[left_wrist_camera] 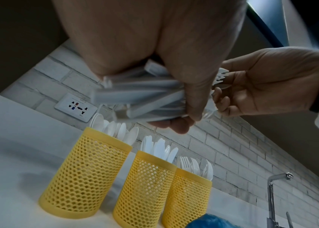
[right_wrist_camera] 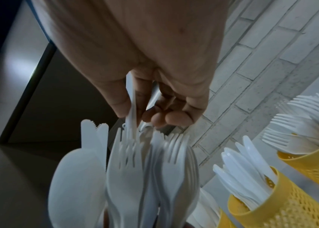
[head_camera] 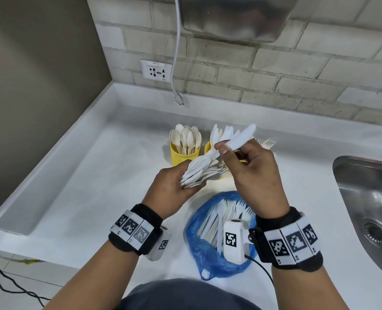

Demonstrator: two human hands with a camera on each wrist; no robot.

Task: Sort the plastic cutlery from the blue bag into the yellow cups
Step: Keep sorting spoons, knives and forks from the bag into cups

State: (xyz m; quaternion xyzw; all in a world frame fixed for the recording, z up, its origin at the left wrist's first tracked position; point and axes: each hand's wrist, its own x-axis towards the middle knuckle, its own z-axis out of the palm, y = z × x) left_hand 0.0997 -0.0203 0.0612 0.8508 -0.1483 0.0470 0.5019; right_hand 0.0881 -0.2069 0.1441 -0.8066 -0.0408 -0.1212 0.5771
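My left hand (head_camera: 186, 182) grips a mixed bundle of white plastic cutlery (head_camera: 200, 170) above the counter; the same bundle (left_wrist_camera: 143, 95) shows handles-first in the left wrist view. My right hand (head_camera: 227, 151) pinches a serrated white knife (head_camera: 238, 139) by thumb and fingers, just above the bundle's heads. Three yellow mesh cups stand behind: a spoon cup (left_wrist_camera: 84, 174), a knife cup (left_wrist_camera: 143, 189) and a fork cup (left_wrist_camera: 188, 199). The blue bag (head_camera: 199, 247) lies open near me with more cutlery inside.
A steel sink (head_camera: 369, 198) is sunk into the white counter (head_camera: 85, 175) at the right, with a tap (left_wrist_camera: 271, 192) behind it. A brick wall with a socket (head_camera: 156, 71) and a hanging cord with plug (head_camera: 178, 98) lies beyond the cups.
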